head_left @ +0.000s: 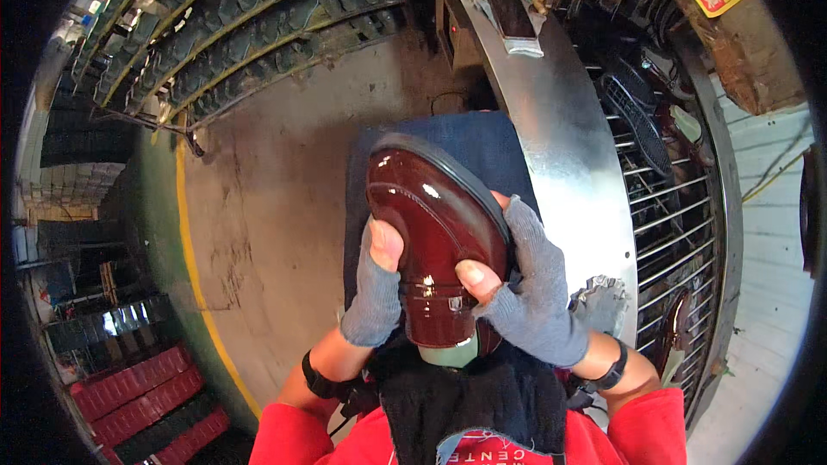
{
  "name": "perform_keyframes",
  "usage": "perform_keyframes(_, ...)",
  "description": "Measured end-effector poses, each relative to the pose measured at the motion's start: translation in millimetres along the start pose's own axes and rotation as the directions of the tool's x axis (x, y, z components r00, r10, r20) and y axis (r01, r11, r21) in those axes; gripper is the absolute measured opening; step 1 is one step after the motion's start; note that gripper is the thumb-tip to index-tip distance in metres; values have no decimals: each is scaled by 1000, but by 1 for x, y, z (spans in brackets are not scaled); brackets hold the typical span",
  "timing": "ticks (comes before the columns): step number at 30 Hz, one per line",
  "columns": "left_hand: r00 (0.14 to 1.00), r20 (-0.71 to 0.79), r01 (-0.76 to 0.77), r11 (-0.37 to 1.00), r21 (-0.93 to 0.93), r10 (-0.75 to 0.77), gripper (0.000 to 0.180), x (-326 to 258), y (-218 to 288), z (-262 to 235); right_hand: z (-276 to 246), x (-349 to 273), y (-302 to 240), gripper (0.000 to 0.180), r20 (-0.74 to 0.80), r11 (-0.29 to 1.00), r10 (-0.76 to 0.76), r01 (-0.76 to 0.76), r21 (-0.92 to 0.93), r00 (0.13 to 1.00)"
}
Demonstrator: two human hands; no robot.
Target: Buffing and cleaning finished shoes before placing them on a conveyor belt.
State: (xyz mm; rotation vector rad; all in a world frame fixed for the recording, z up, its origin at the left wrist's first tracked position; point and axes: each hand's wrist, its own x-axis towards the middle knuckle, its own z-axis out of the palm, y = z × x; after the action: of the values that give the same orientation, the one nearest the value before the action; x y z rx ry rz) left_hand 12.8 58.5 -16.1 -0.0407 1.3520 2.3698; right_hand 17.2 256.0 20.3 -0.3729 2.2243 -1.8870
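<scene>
Between my hands is a glossy dark-red shoe [431,215], its rounded toe away from me and its dark sole edge along the right. A pale green piece, which looks like a shoe last [450,353], shows at its near opening. My left hand [377,284], in a grey fingerless glove, closes on the shoe's left side with the thumb against it. My right hand [530,280], gloved the same way, grips the right side, thumb on top near the ankle and a fingertip by the sole. Most other fingers are hidden behind the shoe.
A metal ledge [560,129] curves along my right, with a phone-like dark slab [512,15] on a cloth. Beyond it, a rack of metal rods [668,228] carries a dark shoe sole [639,125]. Racks of shoes [250,13] stand far left; dark-red strips [142,387] lie lower left.
</scene>
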Motion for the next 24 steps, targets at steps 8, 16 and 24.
perform_keyframes(8,981,-176,-71,997,40,77,89,-21,8,27,-21,38,-44,76,97,943,-222,239,-231,970)
perform_keyframes(16,953,-7,-223,717,661,303,82,-20,74,18,24,4,17,84,67,852,156,-169,496,985)
perform_keyframes(24,958,231,-285,614,736,167,67,-13,131,21,31,11,17,88,254,825,68,-198,529,965)
